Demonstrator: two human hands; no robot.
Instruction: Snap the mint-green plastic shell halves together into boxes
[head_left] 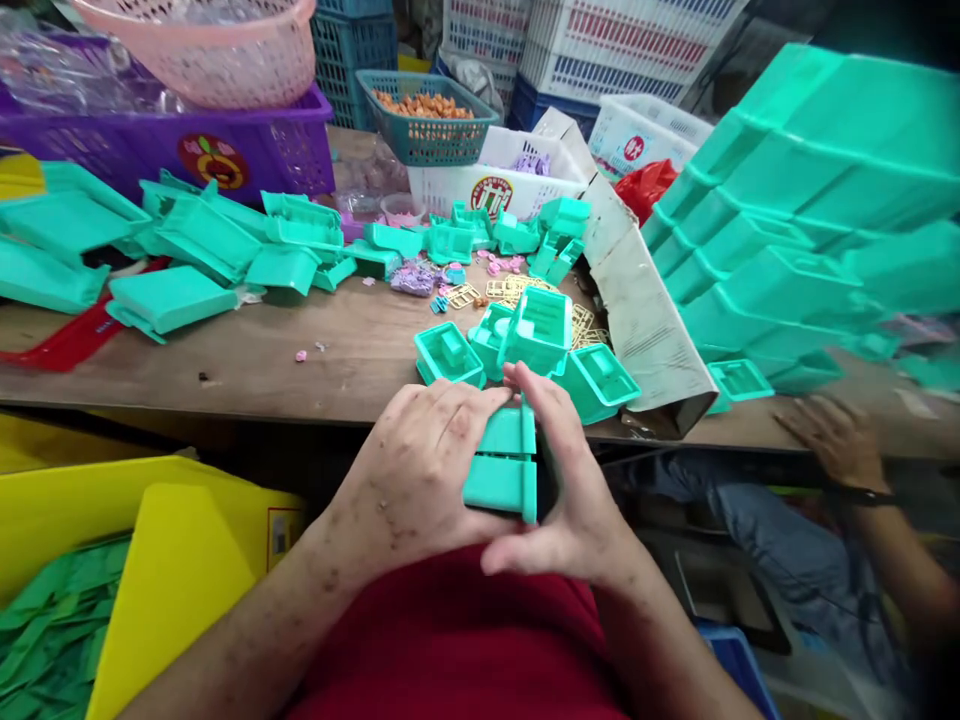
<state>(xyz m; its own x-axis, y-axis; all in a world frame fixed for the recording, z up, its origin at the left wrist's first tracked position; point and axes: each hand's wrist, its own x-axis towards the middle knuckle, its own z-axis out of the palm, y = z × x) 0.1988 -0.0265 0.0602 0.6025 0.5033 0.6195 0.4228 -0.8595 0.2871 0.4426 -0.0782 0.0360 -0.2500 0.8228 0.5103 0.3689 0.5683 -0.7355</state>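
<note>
Both my hands hold one teal plastic box part (504,463) close to my body, below the table's front edge. My left hand (416,460) wraps its left side with fingers curled over the top. My right hand (564,480) grips its right side, thumb under the bottom edge. Just beyond, on the wooden table (300,360), lies a cluster of similar teal plastic pieces (525,345). Small pink and purple bits (420,275) and gold-coloured frames (517,290) lie behind them.
More teal lids (187,260) lie at the left; a tall stack of teal trays (795,230) stands at the right. Purple (247,150), teal (427,135) and white baskets (487,185) line the back. Another person's hand (836,435) rests at the table's right edge. A yellow bin (90,500) sits lower left.
</note>
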